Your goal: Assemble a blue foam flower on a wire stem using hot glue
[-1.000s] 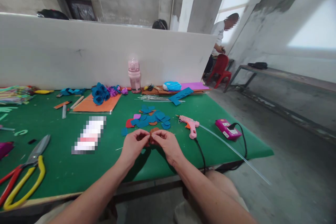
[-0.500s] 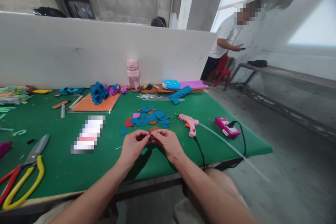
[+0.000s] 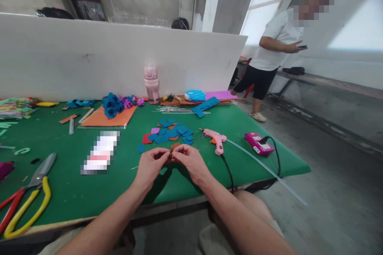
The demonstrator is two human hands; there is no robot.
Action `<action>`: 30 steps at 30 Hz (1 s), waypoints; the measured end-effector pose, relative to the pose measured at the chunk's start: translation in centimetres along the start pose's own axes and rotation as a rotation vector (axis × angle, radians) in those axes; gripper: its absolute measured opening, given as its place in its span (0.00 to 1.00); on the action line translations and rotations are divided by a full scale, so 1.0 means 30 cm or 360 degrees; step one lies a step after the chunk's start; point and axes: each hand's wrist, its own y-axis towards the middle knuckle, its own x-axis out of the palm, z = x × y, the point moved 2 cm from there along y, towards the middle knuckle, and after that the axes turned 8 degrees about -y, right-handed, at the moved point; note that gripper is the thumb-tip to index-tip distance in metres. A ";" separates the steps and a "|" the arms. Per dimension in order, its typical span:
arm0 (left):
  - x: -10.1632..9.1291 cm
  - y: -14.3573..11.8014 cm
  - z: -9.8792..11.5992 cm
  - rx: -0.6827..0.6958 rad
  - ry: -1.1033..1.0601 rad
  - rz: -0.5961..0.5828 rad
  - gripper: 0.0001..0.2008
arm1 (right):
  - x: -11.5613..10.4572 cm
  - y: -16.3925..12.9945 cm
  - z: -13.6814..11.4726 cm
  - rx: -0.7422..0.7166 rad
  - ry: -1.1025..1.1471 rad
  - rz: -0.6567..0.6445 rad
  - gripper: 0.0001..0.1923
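Observation:
Both hands meet over the green table (image 3: 98, 195), pinching a small brown felt piece (image 3: 174, 147) between them. My left hand (image 3: 153, 164) grips its left side with thumb and fingertips; a thin pale wire (image 3: 134, 167) shows just left of that hand. On the other side, my right hand (image 3: 190, 162) closes on the same piece, its fingers partly covering it. Beyond the fingertips lies a loose heap of blue felt petals (image 3: 163, 138), with a red felt piece (image 3: 147, 139) and some brown ones among them. The pink glue gun (image 3: 216, 140) rests to the right.
Large shears (image 3: 40, 171) lie at left. A purple power strip (image 3: 259, 144) and a clear glue stick (image 3: 266, 168) are at right. Farther back are blue felt flowers (image 3: 113, 105), a pink bottle (image 3: 152, 83) and metal wires (image 3: 176, 110). Another person (image 3: 275, 44) stands beyond the table.
My fingers have shifted slightly around the brown felt piece, which is turned more edge-on. The other person has stepped to the right and nearer.

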 end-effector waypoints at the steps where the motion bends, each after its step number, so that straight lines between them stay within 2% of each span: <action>1: 0.000 0.000 -0.002 0.0005 0.0009 -0.0001 0.11 | -0.001 0.000 -0.001 -0.0020 -0.0045 0.0004 0.06; 7: 0.005 -0.003 -0.003 0.0005 -0.0013 -0.0014 0.10 | -0.008 0.005 0.002 -0.0088 -0.0206 0.0002 0.05; 14: 0.006 0.004 -0.003 -0.0027 -0.0152 -0.0037 0.11 | -0.010 0.003 0.000 0.0019 0.0032 -0.0020 0.05; 19: -0.013 0.043 -0.007 -0.0008 -0.0193 0.0085 0.13 | -0.040 -0.004 -0.014 0.0072 0.0165 -0.0022 0.07; 22: -0.028 0.075 0.000 0.0014 -0.0081 0.0105 0.16 | -0.067 -0.006 -0.017 0.0092 0.0240 -0.0093 0.07; 25: -0.032 0.083 0.033 0.0156 0.0243 0.0074 0.22 | -0.091 -0.008 -0.017 0.0154 0.0322 -0.0223 0.09; 27: -0.019 0.067 0.062 0.0241 0.0415 -0.0014 0.21 | -0.102 -0.013 -0.016 0.0202 0.0289 -0.0300 0.10; 30: 0.024 0.022 0.084 0.0045 0.0346 -0.0476 0.18 | -0.106 -0.024 -0.017 0.0248 0.0133 -0.0407 0.10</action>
